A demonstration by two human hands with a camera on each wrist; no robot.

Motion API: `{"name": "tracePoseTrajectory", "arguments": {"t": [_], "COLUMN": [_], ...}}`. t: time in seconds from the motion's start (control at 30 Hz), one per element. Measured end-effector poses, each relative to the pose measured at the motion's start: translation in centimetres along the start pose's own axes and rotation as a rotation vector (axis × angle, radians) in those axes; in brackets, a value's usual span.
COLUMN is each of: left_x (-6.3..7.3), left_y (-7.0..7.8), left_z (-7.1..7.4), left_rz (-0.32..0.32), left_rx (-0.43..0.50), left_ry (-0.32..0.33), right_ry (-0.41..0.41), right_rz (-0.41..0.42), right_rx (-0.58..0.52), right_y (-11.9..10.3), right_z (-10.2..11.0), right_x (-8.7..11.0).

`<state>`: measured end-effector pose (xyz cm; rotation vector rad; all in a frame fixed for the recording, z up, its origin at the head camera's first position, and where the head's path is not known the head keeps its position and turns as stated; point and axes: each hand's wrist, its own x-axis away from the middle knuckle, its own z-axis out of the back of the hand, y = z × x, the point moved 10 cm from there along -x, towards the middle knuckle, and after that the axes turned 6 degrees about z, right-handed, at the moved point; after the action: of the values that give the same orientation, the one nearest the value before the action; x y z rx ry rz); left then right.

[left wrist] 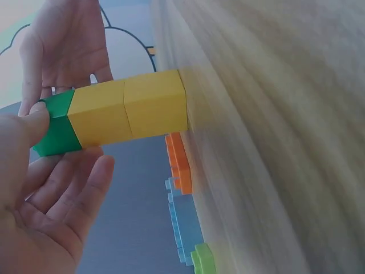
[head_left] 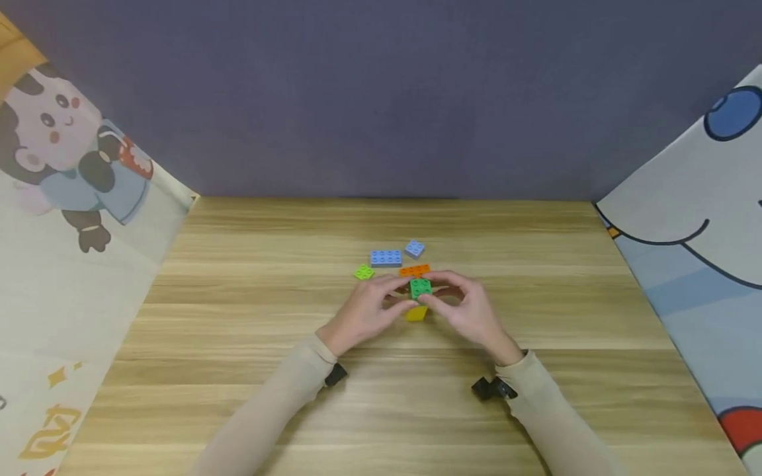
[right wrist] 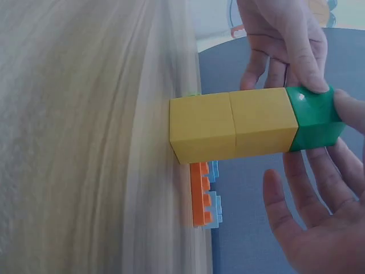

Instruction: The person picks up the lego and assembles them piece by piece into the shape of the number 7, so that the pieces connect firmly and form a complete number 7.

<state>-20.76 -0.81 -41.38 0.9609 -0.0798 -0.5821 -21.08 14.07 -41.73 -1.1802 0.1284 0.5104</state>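
Observation:
Two yellow bricks [left wrist: 128, 111] stand stacked upright on the wooden table, with a green brick [head_left: 420, 287] on top of them. My left hand [head_left: 372, 309] pinches the green brick from the left, its thumb on the near face. From the other side my right hand [head_left: 467, 311] grips the same brick between thumb and fingers. In both wrist views the green brick sits flush against the upper yellow one. Lower fingers of each hand spread beside the stack.
Just behind the stack lies an orange brick [head_left: 414, 270]. Beyond it are a long blue brick [head_left: 385, 258] and a small blue brick [head_left: 415, 248]. A lime-green brick [head_left: 364, 272] lies to the left. A dark panel [head_left: 393, 99] rises at the table's back edge.

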Motion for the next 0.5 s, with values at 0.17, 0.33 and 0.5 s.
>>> {"name": "tracePoseTrajectory", "arguments": {"t": [0.17, 0.33, 0.5], "left_x": [0.0, 0.2, 0.3], "left_y": [0.3, 0.0, -1.0], "left_z": [0.2, 0.2, 0.1], "left_rz": [-0.025, -0.013, 0.048], "left_rx": [-0.154, -0.268, -0.285], "left_ry": [-0.007, -0.044, -0.094], "right_ry": [0.038, 0.055, 0.062], "right_rz": [0.060, 0.074, 0.063], "right_rx": [-0.013, -0.030, -0.033], "right_y": [-0.4, -0.3, 0.0], "right_z": [-0.2, -0.2, -0.1], "right_x": [0.1, 0.4, 0.4]}}
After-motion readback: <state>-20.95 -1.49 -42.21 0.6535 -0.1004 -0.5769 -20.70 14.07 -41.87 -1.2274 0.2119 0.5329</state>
